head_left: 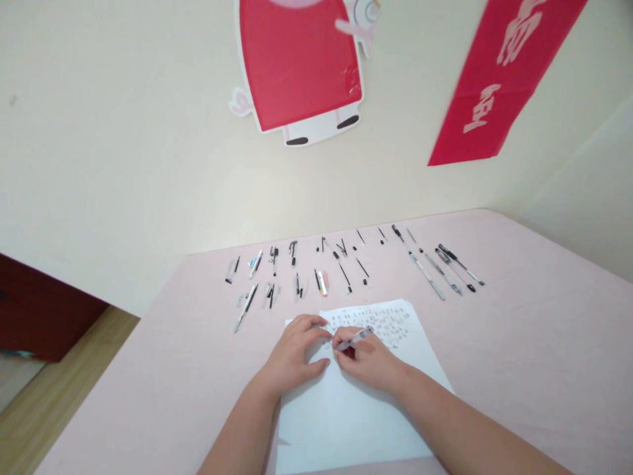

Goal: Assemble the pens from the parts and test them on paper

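Two bare hands lie on a white sheet of paper (346, 409) with handwritten marks on a pale pink table (534, 343): the left hand (295, 354) rests palm down, fingers slightly apart and holding nothing, and just beside it the right hand (370, 361) has its fingers clamped on a slim clear plastic pen (355, 338), tip at the sheet. Beyond the sheet, small black and clear pen parts (297, 270) lie in rows at left, whole pens (448, 267) at right.
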`<move>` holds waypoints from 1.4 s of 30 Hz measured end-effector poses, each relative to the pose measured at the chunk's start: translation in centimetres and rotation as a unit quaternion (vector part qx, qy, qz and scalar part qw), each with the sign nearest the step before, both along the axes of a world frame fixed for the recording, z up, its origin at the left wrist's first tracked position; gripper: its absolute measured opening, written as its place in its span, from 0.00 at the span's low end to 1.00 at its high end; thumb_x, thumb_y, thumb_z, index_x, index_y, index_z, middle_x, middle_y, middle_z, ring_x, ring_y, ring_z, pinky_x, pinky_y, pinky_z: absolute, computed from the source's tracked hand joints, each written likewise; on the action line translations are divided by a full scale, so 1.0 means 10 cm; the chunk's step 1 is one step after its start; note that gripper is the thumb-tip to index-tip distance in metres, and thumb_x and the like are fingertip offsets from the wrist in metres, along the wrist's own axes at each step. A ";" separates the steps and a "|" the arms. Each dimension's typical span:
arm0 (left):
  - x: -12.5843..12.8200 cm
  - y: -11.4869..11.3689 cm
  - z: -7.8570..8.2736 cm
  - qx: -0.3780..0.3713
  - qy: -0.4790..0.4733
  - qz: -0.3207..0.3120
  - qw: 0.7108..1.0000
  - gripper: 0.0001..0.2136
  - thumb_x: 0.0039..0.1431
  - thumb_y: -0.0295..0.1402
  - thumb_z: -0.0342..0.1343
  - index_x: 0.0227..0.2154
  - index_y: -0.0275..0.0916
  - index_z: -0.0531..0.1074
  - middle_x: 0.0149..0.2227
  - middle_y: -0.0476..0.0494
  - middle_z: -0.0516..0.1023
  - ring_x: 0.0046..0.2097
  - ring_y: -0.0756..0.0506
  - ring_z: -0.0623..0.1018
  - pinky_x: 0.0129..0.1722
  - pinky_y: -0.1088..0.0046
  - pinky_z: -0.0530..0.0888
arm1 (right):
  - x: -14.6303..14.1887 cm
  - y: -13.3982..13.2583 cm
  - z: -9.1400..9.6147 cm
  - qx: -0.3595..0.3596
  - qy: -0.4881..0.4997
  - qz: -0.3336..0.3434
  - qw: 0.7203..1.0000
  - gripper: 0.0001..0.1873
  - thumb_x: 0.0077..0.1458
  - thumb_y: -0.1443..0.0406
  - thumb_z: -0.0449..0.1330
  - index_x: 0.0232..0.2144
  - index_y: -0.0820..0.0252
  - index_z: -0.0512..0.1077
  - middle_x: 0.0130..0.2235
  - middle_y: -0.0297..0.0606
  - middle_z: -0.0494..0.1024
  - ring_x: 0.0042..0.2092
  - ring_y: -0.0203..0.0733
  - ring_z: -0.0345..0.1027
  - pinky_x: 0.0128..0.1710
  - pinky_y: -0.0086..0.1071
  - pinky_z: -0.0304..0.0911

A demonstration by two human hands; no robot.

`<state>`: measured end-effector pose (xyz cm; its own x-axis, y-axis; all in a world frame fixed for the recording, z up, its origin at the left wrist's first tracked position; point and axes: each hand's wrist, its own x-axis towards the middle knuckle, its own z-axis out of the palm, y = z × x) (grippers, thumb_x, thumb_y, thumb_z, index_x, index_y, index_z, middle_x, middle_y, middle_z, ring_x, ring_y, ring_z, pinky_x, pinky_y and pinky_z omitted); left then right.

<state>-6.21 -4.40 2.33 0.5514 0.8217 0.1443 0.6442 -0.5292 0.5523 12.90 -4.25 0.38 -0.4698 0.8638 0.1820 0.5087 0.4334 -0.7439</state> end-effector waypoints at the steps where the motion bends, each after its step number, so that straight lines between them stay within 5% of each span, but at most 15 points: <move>1: 0.00 0.00 0.00 0.000 -0.001 0.001 1.000 0.17 0.45 0.30 0.59 0.42 0.45 0.70 0.50 0.43 0.67 0.52 0.41 0.65 0.53 0.60 0.62 | 0.00 0.00 0.00 -0.003 0.001 -0.001 1.000 0.06 0.45 0.72 0.53 0.25 0.59 0.69 0.23 0.30 0.69 0.26 0.34 0.62 0.31 0.27 0.58; 19: -0.01 0.00 0.00 0.000 0.000 0.001 1.000 0.17 0.45 0.32 0.59 0.42 0.45 0.70 0.49 0.43 0.68 0.52 0.40 0.65 0.53 0.60 0.62 | 0.06 0.02 0.04 -0.049 0.042 0.000 0.998 0.08 0.43 0.72 0.52 0.27 0.58 0.67 0.24 0.30 0.67 0.26 0.34 0.61 0.28 0.27 0.57; 32: -0.01 0.00 0.00 0.000 -0.001 0.001 1.000 0.17 0.46 0.31 0.58 0.42 0.45 0.70 0.50 0.42 0.68 0.53 0.40 0.65 0.53 0.59 0.61 | 0.05 0.02 -0.02 -0.015 0.030 0.011 0.999 0.07 0.41 0.73 0.52 0.24 0.58 0.66 0.22 0.28 0.65 0.26 0.34 0.59 0.27 0.26 0.55; 42: 0.00 0.00 0.00 -0.001 -0.013 0.005 1.000 0.15 0.50 0.28 0.54 0.42 0.45 0.71 0.49 0.43 0.68 0.52 0.42 0.66 0.53 0.60 0.63 | 0.08 0.03 0.05 -0.068 0.057 -0.017 0.996 0.06 0.42 0.72 0.52 0.24 0.59 0.66 0.21 0.28 0.64 0.24 0.32 0.58 0.26 0.25 0.54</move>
<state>-6.23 -4.39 2.35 0.5398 0.8270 0.1572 0.6344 -0.5224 0.5698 13.71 -3.95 0.88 -0.4231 0.8990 0.1131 0.4298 0.3090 -0.8484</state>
